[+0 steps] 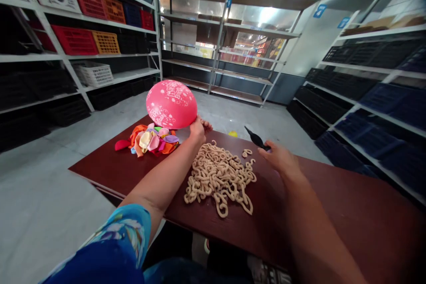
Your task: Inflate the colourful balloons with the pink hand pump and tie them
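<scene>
My left hand (pixel 199 129) is closed on the neck of an inflated pink balloon (pixel 171 103) with white print, held above the far edge of the dark red table (pixel 349 213). My right hand (pixel 279 157) grips a black hand pump (pixel 256 138) whose nozzle points away and to the left. Between my hands lies a heap of beige curled clips (pixel 219 177). A pile of flat, uninflated balloons in several colours (pixel 151 140) rests to the left of the pink one.
Metal shelving runs along the left wall with red, orange, white and black crates (pixel 75 40). Bare shelves (pixel 229 40) stand at the back, and dark crates (pixel 382 97) fill the right-hand racks. A small yellow object (pixel 233 133) lies beyond the table.
</scene>
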The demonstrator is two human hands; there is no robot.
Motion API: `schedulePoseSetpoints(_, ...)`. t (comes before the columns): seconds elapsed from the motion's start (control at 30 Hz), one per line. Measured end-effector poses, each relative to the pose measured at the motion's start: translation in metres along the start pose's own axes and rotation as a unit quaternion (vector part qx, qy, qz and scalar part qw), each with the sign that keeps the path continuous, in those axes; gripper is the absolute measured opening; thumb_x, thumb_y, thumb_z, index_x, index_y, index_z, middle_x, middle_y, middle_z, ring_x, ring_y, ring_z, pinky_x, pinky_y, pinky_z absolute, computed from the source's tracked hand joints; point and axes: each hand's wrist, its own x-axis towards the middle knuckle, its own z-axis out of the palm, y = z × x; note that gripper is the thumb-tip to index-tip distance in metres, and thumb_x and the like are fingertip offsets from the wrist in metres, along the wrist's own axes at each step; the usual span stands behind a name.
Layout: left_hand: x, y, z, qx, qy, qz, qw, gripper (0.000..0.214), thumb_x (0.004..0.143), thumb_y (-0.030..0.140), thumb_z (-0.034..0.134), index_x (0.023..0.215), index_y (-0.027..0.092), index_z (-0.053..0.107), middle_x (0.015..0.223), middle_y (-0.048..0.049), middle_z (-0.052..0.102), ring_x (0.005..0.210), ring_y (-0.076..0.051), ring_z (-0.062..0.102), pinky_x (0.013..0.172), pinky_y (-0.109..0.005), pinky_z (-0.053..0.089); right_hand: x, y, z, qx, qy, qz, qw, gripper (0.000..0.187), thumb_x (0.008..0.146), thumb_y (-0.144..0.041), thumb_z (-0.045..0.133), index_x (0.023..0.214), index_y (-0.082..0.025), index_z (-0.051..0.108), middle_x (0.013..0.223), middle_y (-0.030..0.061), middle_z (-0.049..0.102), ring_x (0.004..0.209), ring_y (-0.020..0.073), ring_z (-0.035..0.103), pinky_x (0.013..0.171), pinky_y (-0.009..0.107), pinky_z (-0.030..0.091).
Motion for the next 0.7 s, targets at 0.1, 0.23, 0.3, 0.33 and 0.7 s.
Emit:
schedulePoseSetpoints(0.1,-0.005,-0.001,0.004,0.071,-0.058,-0.034,0.995,0.041,0.085,0.042,0.037,0.053,0.019,0.028,0.042,0.0036,0.035,0.037,-0.009,0.041,0.046,-0.024,0.04,0.004,0.03,0.01,-0.012,-0.045,0.047,0.998,0.051,0.075,-0.058,0.04,0.113,-0.027,0.053,0.106,0.0097,0.061,0.091,0.0278,0.057,0.067,0.035,0.039)
schedulePoseSetpoints(0.23,-0.012,-0.007,0.0,0.151,-0.116,-0.059,0.98,0.042,0.082,0.046,0.041,0.052,0.019,0.028,0.042,0.0032,0.036,0.037,-0.01,0.043,0.044,-0.024,0.04,-0.006,0.049,0.03,-0.012,-0.074,0.074,0.994,0.055,0.074,-0.061,0.041,0.113,-0.024,0.052,0.107,0.012,0.06,0.096,0.029,0.056,0.07,0.038,0.04)
schedulePoseSetpoints(0.3,-0.016,-0.011,-0.007,0.179,-0.141,-0.068,0.971,0.044,0.079,0.048,0.046,0.051,0.019,0.027,0.041,0.003,0.036,0.037,-0.009,0.042,0.042,-0.023,0.037,-0.01,0.052,0.037,-0.012,-0.07,0.074,0.995,0.052,0.075,-0.059,0.042,0.112,-0.024,0.052,0.106,0.0128,0.059,0.095,0.0283,0.057,0.071,0.038,0.041)
schedulePoseSetpoints(0.33,-0.018,-0.013,-0.01,0.186,-0.152,-0.07,0.968,0.045,0.077,0.049,0.048,0.051,0.019,0.027,0.041,0.0031,0.036,0.036,-0.009,0.041,0.041,-0.023,0.036,-0.012,0.053,0.039,-0.012,-0.065,0.071,0.995,0.051,0.075,-0.058,0.042,0.111,-0.023,0.053,0.106,0.013,0.059,0.095,0.0278,0.057,0.071,0.037,0.041)
schedulePoseSetpoints(0.7,-0.042,-0.029,-0.014,0.133,-0.16,-0.049,0.977,0.031,0.073,0.019,0.057,0.05,0.017,0.037,0.039,0.0057,0.03,0.034,-0.006,0.031,0.038,-0.019,0.027,-0.023,-0.051,0.011,0.168,0.142,-0.201,0.954,0.037,0.08,-0.042,0.047,0.109,-0.019,0.056,0.112,0.0092,0.056,0.105,0.0214,0.05,0.091,0.034,0.036)
